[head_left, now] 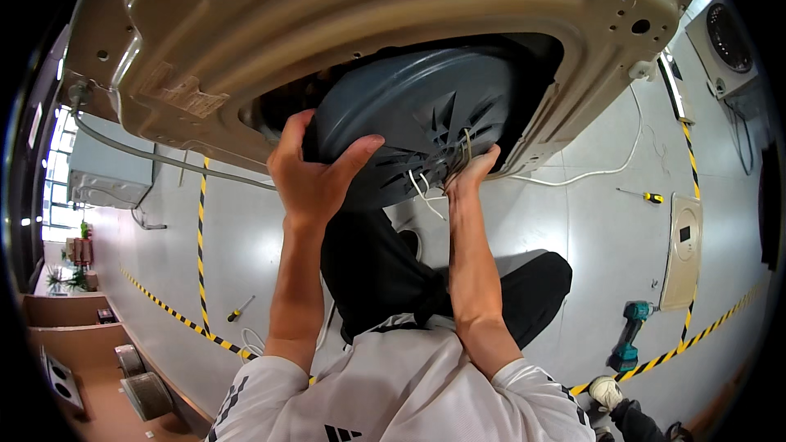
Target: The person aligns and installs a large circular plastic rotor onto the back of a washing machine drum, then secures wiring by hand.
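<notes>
A large round dark grey plastic tub [393,102], with ribs and slots spreading from its hub, sits tilted in the opening of a beige metal appliance housing [319,24]. My left hand [315,168] clasps the tub's left rim, thumb on its face and fingers curled behind the edge. Against the ribbed hub, low on the right, my right hand [473,173] grips the tub from beneath; its fingers are partly hidden. Thin white wires [426,194] dangle from the hub beside that hand.
A grey hose [164,151] and a white cord [594,172] run from the housing. On the floor lie two screwdrivers [652,197] [240,308], a teal power drill [629,336] and a beige panel [681,250]. Someone's shoe [606,393] shows lower right; a cardboard box [90,360] stands lower left.
</notes>
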`<action>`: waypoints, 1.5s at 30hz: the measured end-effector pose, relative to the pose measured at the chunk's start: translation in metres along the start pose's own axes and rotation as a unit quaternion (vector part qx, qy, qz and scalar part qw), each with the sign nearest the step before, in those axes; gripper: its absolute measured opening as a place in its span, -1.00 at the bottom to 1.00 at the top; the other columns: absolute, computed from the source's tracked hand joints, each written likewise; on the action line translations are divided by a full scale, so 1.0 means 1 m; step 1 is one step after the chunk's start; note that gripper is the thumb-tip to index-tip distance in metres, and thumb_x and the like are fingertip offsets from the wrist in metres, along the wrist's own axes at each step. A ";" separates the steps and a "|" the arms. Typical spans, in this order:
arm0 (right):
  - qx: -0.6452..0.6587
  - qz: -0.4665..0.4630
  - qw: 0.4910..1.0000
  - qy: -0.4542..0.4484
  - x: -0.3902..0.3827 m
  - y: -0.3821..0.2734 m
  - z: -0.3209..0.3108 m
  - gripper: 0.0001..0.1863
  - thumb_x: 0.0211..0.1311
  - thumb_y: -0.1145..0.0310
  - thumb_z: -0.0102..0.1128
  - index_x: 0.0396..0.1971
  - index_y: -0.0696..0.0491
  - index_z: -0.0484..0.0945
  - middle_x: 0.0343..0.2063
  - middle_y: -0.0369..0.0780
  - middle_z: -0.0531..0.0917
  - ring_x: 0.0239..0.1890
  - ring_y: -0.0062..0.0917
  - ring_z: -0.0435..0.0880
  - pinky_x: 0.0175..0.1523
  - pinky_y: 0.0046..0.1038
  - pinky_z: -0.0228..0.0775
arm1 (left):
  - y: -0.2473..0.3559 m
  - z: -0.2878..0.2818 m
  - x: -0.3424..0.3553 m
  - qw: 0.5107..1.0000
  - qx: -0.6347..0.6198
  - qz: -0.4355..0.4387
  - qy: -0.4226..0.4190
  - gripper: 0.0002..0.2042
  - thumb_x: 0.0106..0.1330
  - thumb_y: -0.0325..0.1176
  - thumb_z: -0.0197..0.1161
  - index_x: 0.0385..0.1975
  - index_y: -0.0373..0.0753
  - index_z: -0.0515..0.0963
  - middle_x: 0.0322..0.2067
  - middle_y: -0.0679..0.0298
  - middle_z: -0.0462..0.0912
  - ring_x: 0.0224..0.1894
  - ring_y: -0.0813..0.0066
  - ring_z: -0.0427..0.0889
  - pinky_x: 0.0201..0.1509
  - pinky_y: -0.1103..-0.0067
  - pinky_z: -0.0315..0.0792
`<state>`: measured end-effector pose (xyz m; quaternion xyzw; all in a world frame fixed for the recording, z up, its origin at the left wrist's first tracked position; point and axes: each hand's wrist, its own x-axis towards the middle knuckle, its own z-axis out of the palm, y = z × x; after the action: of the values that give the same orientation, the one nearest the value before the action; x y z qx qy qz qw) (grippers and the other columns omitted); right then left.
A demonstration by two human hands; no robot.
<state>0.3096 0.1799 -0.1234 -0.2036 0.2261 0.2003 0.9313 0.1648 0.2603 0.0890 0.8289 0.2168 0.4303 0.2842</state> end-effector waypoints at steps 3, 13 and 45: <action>-0.036 0.030 0.999 -0.013 0.002 -0.006 -0.008 -0.46 0.19 -0.03 -0.36 -0.12 0.09 0.41 -0.22 -0.17 0.53 -0.22 -0.34 0.53 -0.17 -0.26 0.46 | 0.005 0.000 -0.005 1.000 0.004 -0.004 0.002 -0.49 -0.22 -0.20 0.59 -0.33 -0.36 0.50 -0.50 0.19 0.63 -0.46 0.53 0.59 -0.34 0.61 0.48; -0.023 0.060 0.998 -0.022 0.004 -0.013 -0.004 -0.37 0.26 -0.07 -0.43 0.08 0.09 0.35 0.01 -0.13 0.48 0.03 -0.25 0.45 0.13 -0.20 0.29 | 0.017 -0.007 0.006 0.996 0.044 0.032 -0.064 -0.55 -0.09 -0.18 0.50 -0.35 -0.37 0.48 -0.51 0.13 0.62 -0.48 0.43 0.62 -0.35 0.60 0.48; -0.004 0.086 0.993 -0.080 -0.005 -0.019 0.001 -0.47 0.24 0.03 -0.41 -0.07 0.08 0.42 -0.13 -0.15 0.54 -0.17 -0.28 0.54 -0.04 -0.18 0.41 | 0.011 0.002 0.022 0.998 -0.032 0.046 -0.035 -0.60 -0.13 -0.28 0.54 -0.40 -0.39 0.52 -0.55 0.21 0.63 -0.50 0.58 0.57 -0.34 0.67 0.46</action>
<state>0.3152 0.1628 -0.1145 -0.1707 0.1664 0.2962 0.9249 0.1795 0.2647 0.1077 0.8433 0.1542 0.4200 0.2978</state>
